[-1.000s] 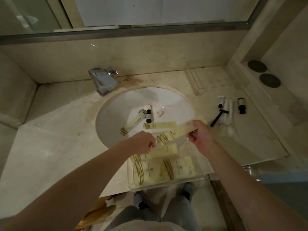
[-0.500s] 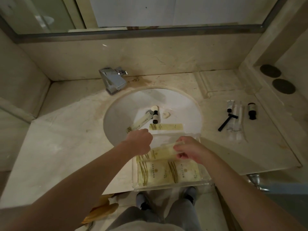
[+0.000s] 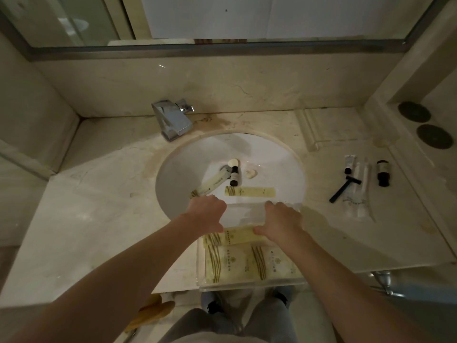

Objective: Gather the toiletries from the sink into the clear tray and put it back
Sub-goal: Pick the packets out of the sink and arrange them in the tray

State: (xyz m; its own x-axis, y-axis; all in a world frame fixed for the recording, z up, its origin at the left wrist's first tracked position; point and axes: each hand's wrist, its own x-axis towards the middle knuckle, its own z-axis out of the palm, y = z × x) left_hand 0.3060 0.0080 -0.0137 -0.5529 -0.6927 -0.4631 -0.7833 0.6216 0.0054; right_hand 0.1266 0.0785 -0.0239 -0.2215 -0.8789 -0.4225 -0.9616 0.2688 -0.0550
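The clear tray [image 3: 249,284] sits on the counter's front edge, just in front of the white sink [image 3: 284,169]. It holds two wide yellow packets [image 3: 230,266] and one long yellow packet [image 3: 235,237] above them. My left hand [image 3: 206,214] and my right hand [image 3: 282,221] hover over the tray's far half, knuckles up. Both thumbs touch the long packet's upper edge; neither hand grips anything. In the sink lie a flat yellow packet [image 3: 249,192], a slanted yellow packet [image 3: 210,185], a small dark bottle with a white cap [image 3: 233,173] and a soap piece [image 3: 251,174].
A chrome faucet [image 3: 173,120] stands behind the sink at the left. On the counter to the right lie a small tube [image 3: 349,163], a black razor [image 3: 343,189], a clear-wrapped item [image 3: 359,194] and a dark bottle [image 3: 382,173]. Two dark discs [image 3: 434,136] sit on the right ledge.
My right hand lowered the long yellow packet from above the sink into the tray and let go of it. Both hands came down over the tray's far half.
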